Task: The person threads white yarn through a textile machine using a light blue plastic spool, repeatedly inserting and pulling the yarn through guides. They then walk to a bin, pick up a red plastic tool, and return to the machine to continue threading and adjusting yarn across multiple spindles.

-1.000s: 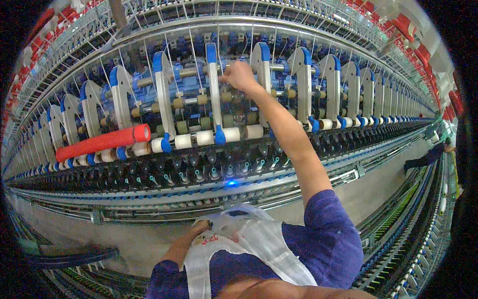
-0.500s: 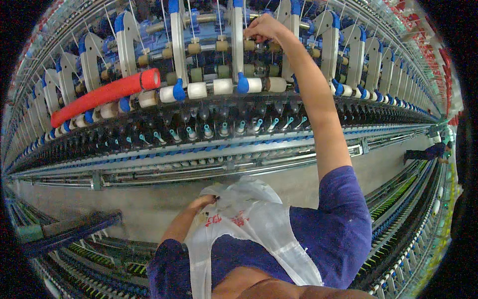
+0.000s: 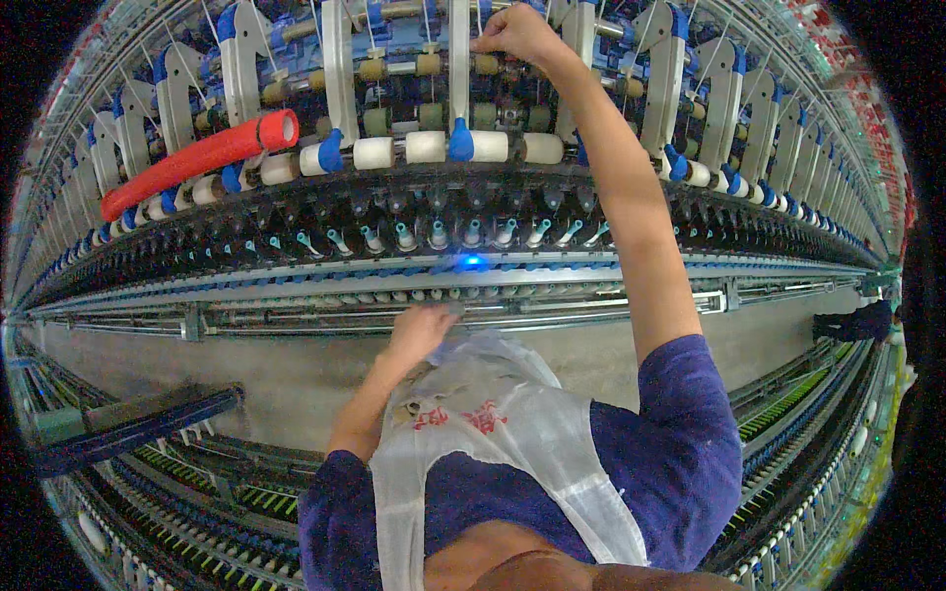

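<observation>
A long spinning frame stretches across in front of me. My right hand [image 3: 516, 37] reaches up to its top part, beside a grey arm [image 3: 460, 69] with a blue tip. The fingers there are pinched together; what is between them is too small to make out. Below it runs a row of white rollers [image 3: 426, 147], and under those stand spindles with teal tops [image 3: 439, 233]. My left hand [image 3: 422, 331] is raised just above my white apron [image 3: 463, 394], near the machine's lower rail. Motion smears its fingers, so their hold is unclear.
A red tube [image 3: 197, 165] lies along the rollers at the left. A blue light [image 3: 473, 261] glows on the spindle rail. Behind me stands another machine row [image 3: 788, 512], with a dark beam [image 3: 138, 430] jutting out at left. Another person [image 3: 852, 325] is far off at right.
My left hand has risen from the apron toward the machine. The blue light has appeared on the rail. My right hand stays up at the top part, still pinched.
</observation>
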The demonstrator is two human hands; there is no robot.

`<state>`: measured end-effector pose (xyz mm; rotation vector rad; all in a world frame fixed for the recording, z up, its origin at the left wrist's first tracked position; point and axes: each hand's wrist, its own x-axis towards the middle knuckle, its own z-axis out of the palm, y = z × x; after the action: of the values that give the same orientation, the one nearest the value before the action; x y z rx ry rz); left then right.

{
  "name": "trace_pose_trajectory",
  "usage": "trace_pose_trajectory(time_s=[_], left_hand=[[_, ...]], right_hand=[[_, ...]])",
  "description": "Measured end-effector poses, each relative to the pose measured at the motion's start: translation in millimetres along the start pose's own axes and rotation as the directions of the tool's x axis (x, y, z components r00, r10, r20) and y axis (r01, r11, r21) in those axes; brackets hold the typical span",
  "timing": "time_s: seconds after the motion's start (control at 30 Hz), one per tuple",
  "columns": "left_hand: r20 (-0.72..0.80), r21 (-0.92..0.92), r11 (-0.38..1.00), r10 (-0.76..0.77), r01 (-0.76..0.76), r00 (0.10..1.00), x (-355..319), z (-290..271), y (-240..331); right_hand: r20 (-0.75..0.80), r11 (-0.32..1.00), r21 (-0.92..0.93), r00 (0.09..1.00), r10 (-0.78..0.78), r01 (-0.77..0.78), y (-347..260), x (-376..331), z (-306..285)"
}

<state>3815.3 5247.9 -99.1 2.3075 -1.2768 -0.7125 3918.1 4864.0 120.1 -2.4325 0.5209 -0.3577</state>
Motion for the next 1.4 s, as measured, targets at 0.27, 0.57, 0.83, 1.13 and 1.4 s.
trace_pose_trajectory(time_s=[0.27,0.57,0.83,1.13,1.4], left_hand=[[0.029,-0.061,0.996,0.066,-0.064,0.997,-3,23,16],[-0.050,-0.175,0.978,0.109,-0.116,0.993,-8,50,-1],[-0.343,-0.319,0.948,-0.095,-0.021,0.935,109,91,9],[-0.831,-0.189,0.930,0.020,-0.317,0.556,226,106,-5],[-0.650,-0.364,0.786,0.170,-0.499,0.741,190,-2,64]], right_hand=[[-0.059,0.948,-0.229,0.969,-0.242,0.222,-11,-8,3],[-0.046,0.987,-0.128,0.994,-0.104,0.097,-25,-20,-1],[-0.016,0.975,-0.180,0.991,-0.135,0.130,-14,-12,1],[-0.110,0.947,-0.195,0.954,-0.280,0.255,18,6,15],[-0.038,0.985,-0.071,0.987,-0.159,0.156,20,6,9]])
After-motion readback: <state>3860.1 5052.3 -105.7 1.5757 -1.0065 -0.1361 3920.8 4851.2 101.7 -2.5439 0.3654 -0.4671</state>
